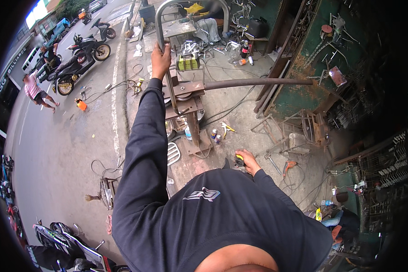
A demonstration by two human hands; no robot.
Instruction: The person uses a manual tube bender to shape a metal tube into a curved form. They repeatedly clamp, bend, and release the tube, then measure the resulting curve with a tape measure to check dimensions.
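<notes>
My left hand (160, 62), arm stretched forward, is wrapped round one leg of a bent metal tube (159, 28). The tube arches over at the far end, and its lower part runs down beside a rusty bending stand (192, 122) with round dies on top. From the stand a long brown pipe lever (258, 82) reaches off to the right. Close to my body, my right hand (249, 162) is closed round a yellow and black tape measure (239, 160). I cannot make out any drawn-out tape. A green box-shaped device (188, 62) sits just beyond the stand.
Spray cans (216, 136) and yellow-handled pliers (228, 127) lie by the stand's base. An orange drill (289, 168) and metal frames (299, 131) are on the ground at right. Cables cross the concrete. At left, a person (37, 92) walks near parked motorcycles (84, 63).
</notes>
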